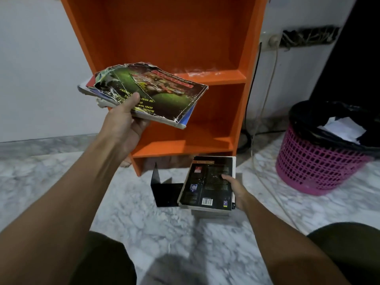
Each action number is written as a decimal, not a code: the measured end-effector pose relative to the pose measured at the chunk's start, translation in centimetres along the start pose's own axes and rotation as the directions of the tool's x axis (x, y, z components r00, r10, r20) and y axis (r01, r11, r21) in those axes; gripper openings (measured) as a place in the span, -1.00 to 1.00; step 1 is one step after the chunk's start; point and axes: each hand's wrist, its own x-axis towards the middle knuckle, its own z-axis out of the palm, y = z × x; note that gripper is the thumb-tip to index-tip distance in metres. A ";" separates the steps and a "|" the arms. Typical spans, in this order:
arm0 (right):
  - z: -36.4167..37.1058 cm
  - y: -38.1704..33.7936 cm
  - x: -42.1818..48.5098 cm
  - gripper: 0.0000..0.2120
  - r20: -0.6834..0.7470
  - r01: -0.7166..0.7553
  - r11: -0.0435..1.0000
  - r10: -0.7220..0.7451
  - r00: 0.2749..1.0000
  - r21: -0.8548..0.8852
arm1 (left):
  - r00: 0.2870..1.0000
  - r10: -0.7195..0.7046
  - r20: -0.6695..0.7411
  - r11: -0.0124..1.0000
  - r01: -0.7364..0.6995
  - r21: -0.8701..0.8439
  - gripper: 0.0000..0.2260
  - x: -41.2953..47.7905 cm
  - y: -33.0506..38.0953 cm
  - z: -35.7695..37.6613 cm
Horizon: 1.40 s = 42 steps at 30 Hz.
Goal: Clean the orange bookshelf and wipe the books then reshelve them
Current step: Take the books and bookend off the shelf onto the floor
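Facing shelf (185,38) against white wall (30,68), compartments bare, white residue on middle board. Noting basket (312,161), black-lined and holding paper, on marble floor (61,182) well right of shelf, with cables (265,89) hanging between the two. Noting black bookend (162,188) upright on floor just before shelf base, beside left edge of black book (207,182); contact not discernible. Gripping worn books (156,93) in left hand (125,118), thumb clamped on top cover, fingers curled beneath, raised before middle board and masking part of lower compartment. Holding them near flat, long axis roughly left to right, torn corners leftward. Clamping right hand (236,190) on right edge of black book, thumb on back cover, atop pile (209,213) on floor before shelf base; long axis pointing toward shelf, barcode end nearest.
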 end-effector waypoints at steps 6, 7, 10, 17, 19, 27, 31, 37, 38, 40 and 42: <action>-0.8 2.3 2.7 -0.68 -0.119 -0.087 0.991 0.075 0.990 -0.098 | 1.000 -0.007 0.018 0.998 0.006 0.069 -0.93 -1.5 -2.3 -1.2; -0.5 2.3 2.5 -0.65 -0.129 -0.084 0.991 0.071 0.989 -0.104 | 1.000 -0.014 0.023 0.998 0.012 0.066 -0.92 -1.6 -2.6 -1.2; 0.1 1.9 2.3 -0.79 -0.204 -0.072 0.985 0.040 0.978 -0.154 | 0.999 -0.034 0.038 0.997 0.032 0.074 -0.90 -2.1 -3.2 -1.3; -0.2 3.3 5.5 -0.43 -0.447 -0.252 0.803 -0.020 0.895 -0.540 | 0.994 -0.083 0.065 0.986 0.072 0.151 -0.88 -3.1 -5.2 -1.8; 0.3 2.6 5.1 -0.49 -0.515 -0.187 0.806 -0.163 0.842 -0.561 | 0.992 -0.084 0.090 0.981 0.066 0.184 -0.85 -3.7 -5.9 -1.9; 3.8 -3.7 2.0 -0.30 0.105 0.202 0.834 -0.294 0.950 0.514 | 0.969 -0.212 0.124 0.954 0.178 0.242 -0.88 -4.9 -9.6 -2.5; 2.5 -4.0 2.0 -0.27 0.106 0.167 0.732 -0.310 0.945 0.661 | 0.942 -0.330 0.056 0.926 0.311 0.212 -0.73 -4.0 -13.2 -2.3; 0.1 -1.4 3.1 -0.50 0.069 0.042 0.930 -0.073 0.995 0.366 | 0.874 -0.484 -0.039 0.861 0.484 0.157 -0.59 -1.9 -21.4 -2.7; 0.0 -1.3 3.0 -0.60 0.066 0.015 0.964 -0.033 0.997 0.264 | 0.856 -0.515 -0.049 0.848 0.517 0.115 -0.59 -1.6 -22.8 -2.9; -0.3 -1.3 3.3 -0.77 0.033 -0.017 0.995 0.013 0.999 0.097 | 0.816 -0.575 -0.061 0.816 0.577 0.036 -0.66 -1.1 -25.4 -3.2; -0.6 -1.1 4.1 -0.86 -0.016 -0.026 1.000 0.027 1.000 0.015 | 0.785 -0.614 -0.077 0.789 0.615 -0.018 -0.71 -0.9 -27.5 -3.6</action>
